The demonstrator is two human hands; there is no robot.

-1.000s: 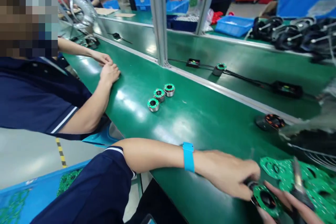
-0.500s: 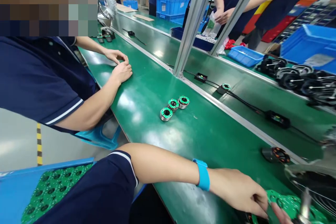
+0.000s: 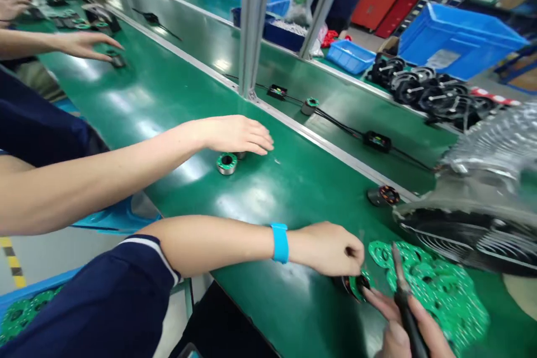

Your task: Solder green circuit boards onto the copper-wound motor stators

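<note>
My left hand (image 3: 329,249), with a blue wristband, is closed around the upper side of a motor stator (image 3: 347,286); part of the grip is hidden. A green ring-shaped circuit board (image 3: 359,286) sits against the stator's end, and a fingertip of my right hand (image 3: 396,327) touches it. Held in that right hand is a soldering iron (image 3: 405,296), its tip pointing up and away. Just beyond lies a pile of green circuit boards (image 3: 440,285).
A co-worker's hand (image 3: 239,133) reaches over stators, one of them (image 3: 226,164) visible. A fume-extraction hood (image 3: 474,218) stands at right beside another stator (image 3: 384,196). A metal post (image 3: 254,28) rises from the table's rail. A blue bin (image 3: 457,39) is across the table.
My view has swung right, bringing the hood, the board pile and the soldering iron more fully into sight. The co-worker's one arm has stretched out over the stators, the other reaches far left.
</note>
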